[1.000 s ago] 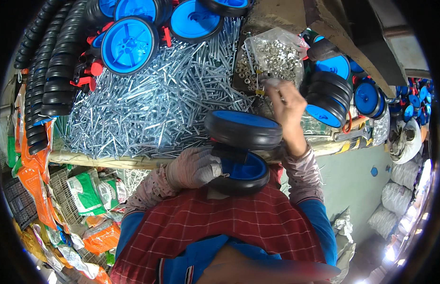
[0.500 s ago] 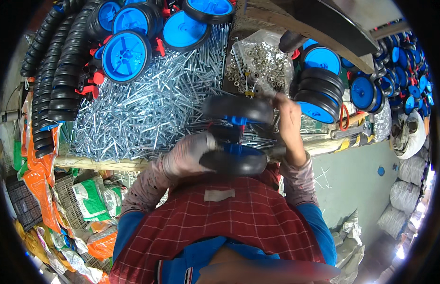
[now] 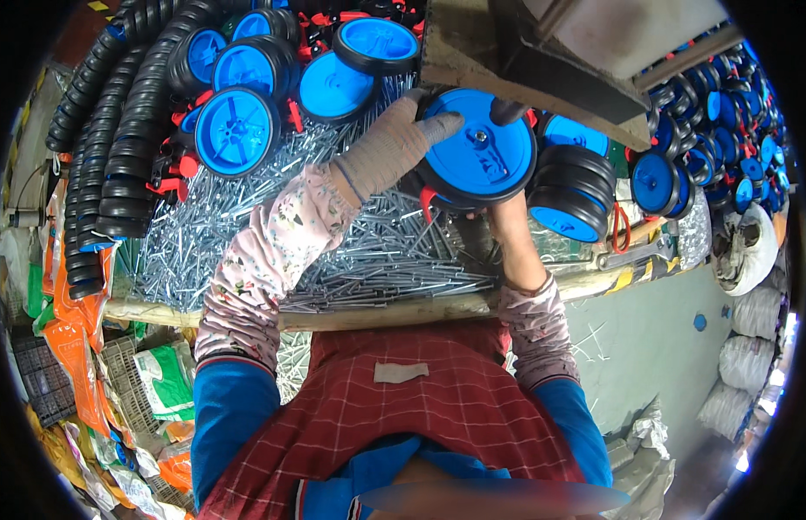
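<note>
though gloved left hand (image 3: 387,149) on blue wheel (image 3: 479,149), right hand hidden beneath

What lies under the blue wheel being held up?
Under the blue plastic wheel with black tyre, a heap of shiny metal rods shows. The right hand beneath is mostly covered.

We see a worktop heaped with silver metal rods (image 3: 351,269), edged by a rough wooden beam (image 3: 377,312). Stacks of black-tyred blue plastic wheels (image 3: 117,147) line its left and far sides. A grey concrete floor (image 3: 654,347) lies to the right, with bulging white sacks (image 3: 749,312) along it. Orange and green plastic bags (image 3: 74,347) crowd the left, and daylight glares at the lower right.
</note>
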